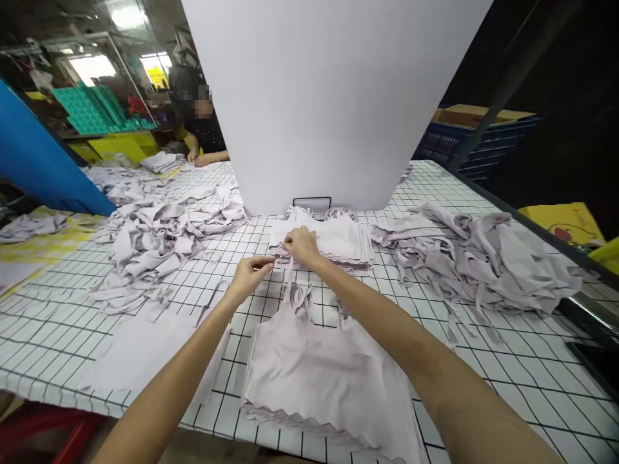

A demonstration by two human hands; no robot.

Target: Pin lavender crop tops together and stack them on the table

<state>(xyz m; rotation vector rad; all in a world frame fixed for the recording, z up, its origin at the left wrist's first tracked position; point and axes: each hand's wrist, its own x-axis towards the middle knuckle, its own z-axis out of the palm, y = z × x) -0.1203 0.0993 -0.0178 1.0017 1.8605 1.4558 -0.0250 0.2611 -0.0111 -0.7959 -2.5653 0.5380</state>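
A stack of pale lilac camisole tops [324, 367] with scalloped hems lies on the table in front of me. From its upper left a thin shoulder strap [289, 283] runs up to my right hand [303, 246], whose fingers are closed on the strap's end. My left hand [249, 278] hovers just left of that strap, fingers stretched out with a small gap at the thumb, nothing visible in them. Right behind my right hand is a second stack of pale tops [338, 237], partly covered by the hand.
A large white board [333, 109] stands behind the stacks. Heaped garments [164, 238] lie left, and another garment pile [483, 258] lies right. Flat pale fabric [135, 354] is near my left arm. A co-worker [203, 135] sits back left; a blue crate [474, 142] stands back right.
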